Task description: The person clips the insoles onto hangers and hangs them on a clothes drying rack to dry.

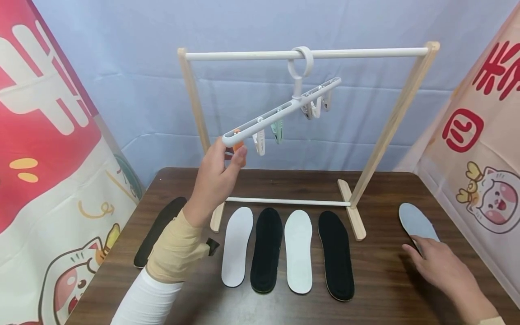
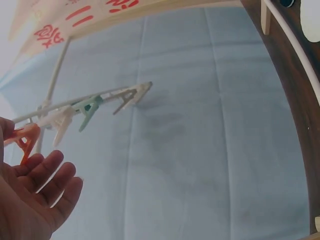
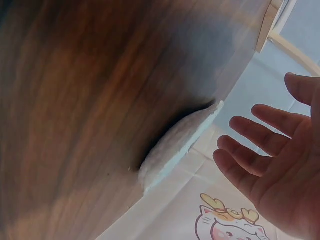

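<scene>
My left hand (image 1: 215,180) is raised at the near end of a white clip hanger (image 1: 264,121), its thumb and a finger pinching the orange clip (image 2: 27,136). The other fingers of that hand curve loosely below the clip in the left wrist view. At the table's right side, my right hand (image 1: 443,266) is over the near end of a pale insole (image 1: 416,219). Its fingers are spread and relaxed in the right wrist view, apart from the insole (image 3: 180,147); the head view hides part of the insole under the hand.
A wooden stand with a white top bar (image 1: 243,55) carries the hanger, with white and green clips (image 1: 277,131) along it. White insoles (image 1: 237,246) and black insoles (image 1: 266,250) lie in a row in front. Another dark insole (image 1: 160,230) is partly behind the left forearm.
</scene>
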`<state>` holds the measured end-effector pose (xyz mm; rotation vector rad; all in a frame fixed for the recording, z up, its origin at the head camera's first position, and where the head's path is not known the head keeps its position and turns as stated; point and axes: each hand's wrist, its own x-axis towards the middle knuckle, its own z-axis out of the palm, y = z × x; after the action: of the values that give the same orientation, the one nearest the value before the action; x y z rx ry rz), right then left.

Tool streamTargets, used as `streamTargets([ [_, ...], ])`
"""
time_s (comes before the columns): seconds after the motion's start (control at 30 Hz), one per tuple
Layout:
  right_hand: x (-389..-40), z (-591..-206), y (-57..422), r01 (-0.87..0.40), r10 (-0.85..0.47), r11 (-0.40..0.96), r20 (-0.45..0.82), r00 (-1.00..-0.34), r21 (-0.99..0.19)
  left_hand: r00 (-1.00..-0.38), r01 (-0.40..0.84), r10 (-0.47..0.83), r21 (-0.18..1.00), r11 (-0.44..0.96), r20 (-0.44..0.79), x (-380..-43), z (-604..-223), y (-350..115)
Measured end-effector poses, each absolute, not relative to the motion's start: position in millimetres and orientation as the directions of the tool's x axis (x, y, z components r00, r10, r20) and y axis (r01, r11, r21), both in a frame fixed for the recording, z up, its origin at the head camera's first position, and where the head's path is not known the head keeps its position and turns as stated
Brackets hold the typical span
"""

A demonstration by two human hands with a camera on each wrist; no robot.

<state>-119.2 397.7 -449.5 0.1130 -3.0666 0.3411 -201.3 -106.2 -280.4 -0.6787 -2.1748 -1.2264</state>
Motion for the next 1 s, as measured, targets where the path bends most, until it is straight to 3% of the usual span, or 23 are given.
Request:
streamTargets([
  [0.5,-130,-440,422,0.04,0.06,0.981,0.1,-0.993,-0.192,-0.709,0.682,0.127,0.629,0.373,0.694,-198,-272,-108],
  [0.73,-132,-441,427,0.152,0.148,0.974,-0.035,-0.988,-0.169,-0.696,0.699,0.136,0.622,0.352,0.705,-198,-272,-109],
  [1.0,-129,-448,435,0.232,0.217,0.954,-0.096,-0.971,-0.191,-0.687,0.709,0.137,0.617,0.343,0.713,-199,-273,-109],
])
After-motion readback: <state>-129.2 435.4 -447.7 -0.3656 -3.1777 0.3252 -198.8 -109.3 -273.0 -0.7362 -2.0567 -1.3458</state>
